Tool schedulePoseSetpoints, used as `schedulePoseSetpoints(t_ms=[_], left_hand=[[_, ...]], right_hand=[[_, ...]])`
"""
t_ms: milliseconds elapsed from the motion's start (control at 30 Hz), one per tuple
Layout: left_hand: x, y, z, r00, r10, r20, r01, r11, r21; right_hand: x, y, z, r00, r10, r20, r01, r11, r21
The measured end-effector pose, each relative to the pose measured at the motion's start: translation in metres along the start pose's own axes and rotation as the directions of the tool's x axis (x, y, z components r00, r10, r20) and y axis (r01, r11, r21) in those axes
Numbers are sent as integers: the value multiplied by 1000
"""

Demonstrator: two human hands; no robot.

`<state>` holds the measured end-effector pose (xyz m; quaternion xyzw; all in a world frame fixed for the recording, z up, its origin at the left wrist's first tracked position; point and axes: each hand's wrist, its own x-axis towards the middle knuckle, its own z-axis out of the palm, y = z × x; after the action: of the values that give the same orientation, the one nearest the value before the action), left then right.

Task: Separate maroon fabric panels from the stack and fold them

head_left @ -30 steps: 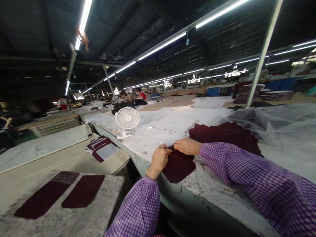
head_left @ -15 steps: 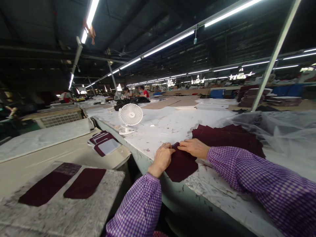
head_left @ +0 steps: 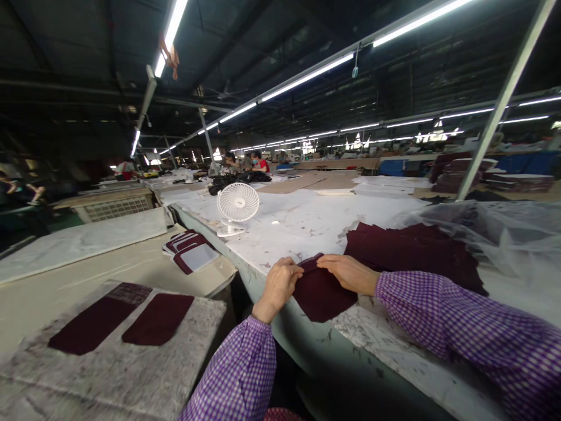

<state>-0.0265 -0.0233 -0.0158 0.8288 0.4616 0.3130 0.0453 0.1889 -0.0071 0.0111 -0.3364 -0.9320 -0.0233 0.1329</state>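
Observation:
A dark maroon fabric piece [head_left: 326,297] lies at the near edge of the white table, its far edge folded over in a narrow strip. My left hand [head_left: 280,282] pinches the left end of that fold. At the fold's right part, my right hand [head_left: 348,272] is closed with its fingertips on the cloth. Just beyond my right hand lies a spread pile of maroon fabric pieces [head_left: 412,248], partly behind my forearm. Both arms wear purple checked sleeves.
A white fan [head_left: 238,203] stands near the table's left edge. On the grey-stained board [head_left: 144,368] at left lie two maroon pieces [head_left: 158,318]. Maroon-edged panels [head_left: 193,254] sit on the beige surface behind it. Clear plastic sheeting [head_left: 517,234] covers the right side.
My left hand has shifted slightly left along the fold, and my hands are a little farther apart. The folded strip shows more between them. The whole view has turned slightly left.

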Motion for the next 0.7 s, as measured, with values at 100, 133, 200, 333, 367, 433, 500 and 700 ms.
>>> schedulePoseSetpoints(t_ms=[100, 133, 200, 333, 367, 433, 500, 700], left_hand=[[-9, -5, -4, 999, -7, -33, 5, 999, -41], [-11, -6, -4, 999, -7, -43, 5, 999, -54], [-14, -8, -3, 998, -13, -65, 8, 997, -76], [-18, -9, 0, 994, -33, -105, 21, 993, -112], [-18, -9, 0, 993, -36, -111, 22, 992, -120], [-19, -8, 0, 993, -36, -115, 20, 991, -134], [-20, -7, -1, 993, -33, -112, 16, 989, -146], [-22, -9, -5, 992, -68, -104, 43, 974, -225]], right_hand=[[0, -1, -1, 1000, 4, 25, -4, 1000, 6], [0, -1, -2, 999, 6, 37, -6, 1000, 4], [1, -3, -4, 998, 6, 65, -6, 1000, -2], [4, -6, -7, 993, -6, 118, 9, 1000, -21], [5, -7, -8, 990, -1, 140, 6, 999, -37], [9, -11, -12, 980, 28, 198, -10, 996, -89], [14, -19, -16, 967, 62, 247, -27, 990, -141], [28, -38, -25, 926, 107, 363, -10, 966, -259]])
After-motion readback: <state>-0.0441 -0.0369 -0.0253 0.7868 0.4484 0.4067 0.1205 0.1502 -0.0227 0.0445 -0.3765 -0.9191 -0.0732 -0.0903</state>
